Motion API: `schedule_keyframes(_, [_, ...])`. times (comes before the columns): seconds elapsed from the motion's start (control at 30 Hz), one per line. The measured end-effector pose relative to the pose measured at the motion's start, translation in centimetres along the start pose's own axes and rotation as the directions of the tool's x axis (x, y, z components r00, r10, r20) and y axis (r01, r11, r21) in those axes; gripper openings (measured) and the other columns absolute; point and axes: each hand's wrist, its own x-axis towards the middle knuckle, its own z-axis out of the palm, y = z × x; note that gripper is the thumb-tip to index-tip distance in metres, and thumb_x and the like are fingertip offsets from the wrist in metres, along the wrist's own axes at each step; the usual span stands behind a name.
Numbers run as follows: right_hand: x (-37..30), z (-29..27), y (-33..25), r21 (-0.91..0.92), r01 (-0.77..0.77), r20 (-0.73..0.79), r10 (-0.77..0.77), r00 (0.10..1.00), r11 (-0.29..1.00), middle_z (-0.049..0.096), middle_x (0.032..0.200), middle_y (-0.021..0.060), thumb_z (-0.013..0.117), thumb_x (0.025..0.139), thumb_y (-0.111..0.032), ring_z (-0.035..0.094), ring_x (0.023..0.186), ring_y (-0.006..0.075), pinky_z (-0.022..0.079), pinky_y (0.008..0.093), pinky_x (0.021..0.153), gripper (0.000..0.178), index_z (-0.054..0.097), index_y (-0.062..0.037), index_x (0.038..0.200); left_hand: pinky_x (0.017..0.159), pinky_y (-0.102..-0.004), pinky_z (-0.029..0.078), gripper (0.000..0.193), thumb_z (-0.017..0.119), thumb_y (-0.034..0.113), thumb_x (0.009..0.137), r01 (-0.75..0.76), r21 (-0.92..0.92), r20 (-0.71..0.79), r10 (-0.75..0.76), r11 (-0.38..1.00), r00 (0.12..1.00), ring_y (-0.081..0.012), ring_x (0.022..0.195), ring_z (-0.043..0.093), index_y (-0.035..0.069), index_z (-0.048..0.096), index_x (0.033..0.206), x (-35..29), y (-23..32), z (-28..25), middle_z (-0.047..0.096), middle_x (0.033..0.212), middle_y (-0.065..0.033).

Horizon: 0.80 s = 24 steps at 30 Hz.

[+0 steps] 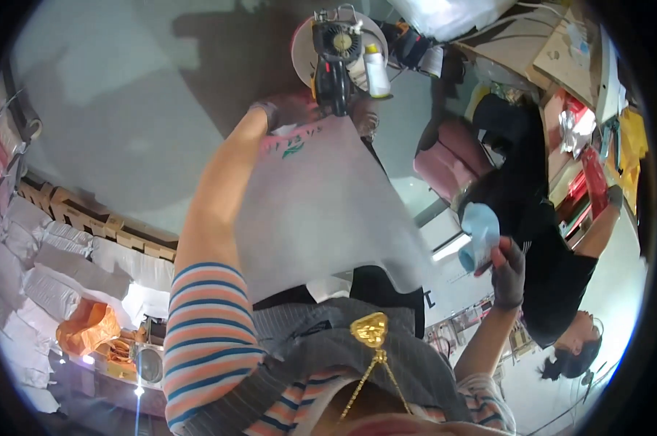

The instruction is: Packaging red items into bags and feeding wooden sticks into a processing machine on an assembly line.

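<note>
A large whitish, translucent bag [321, 203] with red print and a green leaf mark near its upper edge hangs in front of me. Its upper corner runs up to a dark machine [336, 58] that looks like a sewing machine. My left hand [292, 109], in a grey glove, is closed at the bag's upper left, beside the machine; its fingers are partly blurred. Off to the right, my right hand [509, 272], in a grey glove with bare fingertips, pinches a light blue curled sheet [480, 232]. That hand is apart from the bag.
A white-and-yellow thread cone [376, 71] stands by the machine. At right, a co-worker in a black shirt [554, 276] has a gloved hand near red packaging [594, 182]. A pink seat [452, 160] is between us. Stacked white bundles [52, 269] and an orange bag [89, 327] lie left.
</note>
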Motion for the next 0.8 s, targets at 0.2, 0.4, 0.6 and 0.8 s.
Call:
schedule_keyframes(0.2, [2.4,-1.8,-9.5,-0.113,0.383,-0.405,-0.394,0.825,0.917,0.061,0.096,0.0063,0.058,0.088,-0.016,0.060,0.082,0.0150,0.051,0.0277,0.071,0.036,0.053,0.0028,0.119,0.102,-0.0261,0.034,0.039,0.051,0.028,0.094,-0.152,-0.750,-0.201,-0.002,0.644,0.980,-0.0151,0.114,0.051,0.000,0.056,0.121,-10.6,5.6,-17.3,0.058,0.121,-0.0081])
schedule_keyframes(0.4, [16.8,-8.2,-21.5,-0.900,0.239,-0.309,-0.920,0.241,0.365,0.065,0.087,0.0141,0.051,0.083,-0.013,0.062,0.081,0.0322,0.048,0.0445,0.070,0.053,0.039,-0.0197,0.134,0.095,-0.0321,0.043,0.048,0.060,0.031,0.090,-0.176,-0.809,-0.412,-0.326,0.561,0.851,-0.0205,0.111,0.055,-0.001,0.051,0.124,-30.2,-0.3,-20.9,0.058,0.117,-0.0097])
schedule_keyframes(0.6, [14.3,-8.9,-22.8,-0.823,0.353,-0.336,-0.883,0.328,0.444,0.049,0.124,0.0122,0.057,0.084,-0.027,0.060,0.092,0.0355,0.050,0.0463,0.073,0.065,0.026,-0.0202,0.140,0.069,-0.0263,0.045,0.035,0.059,0.034,0.086,0.138,-0.682,-0.288,-0.438,0.718,0.852,-0.0147,0.091,0.060,0.009,0.061,0.111,-41.2,4.5,-10.8,0.063,0.099,-0.0004])
schedule_keyframes(0.8, [3.0,-8.6,-3.5,-0.612,0.591,-0.239,-0.836,0.494,0.525,0.060,0.091,0.0164,0.057,0.080,-0.024,0.061,0.079,0.0346,0.048,0.0452,0.068,0.035,0.053,-0.0072,0.111,0.070,-0.0273,0.045,0.026,0.056,0.024,0.089,-0.003,-0.684,-0.322,-0.298,0.730,0.899,-0.0129,0.078,0.058,0.001,0.064,0.100,-38.2,24.8,-4.8,0.064,0.086,-0.0034])
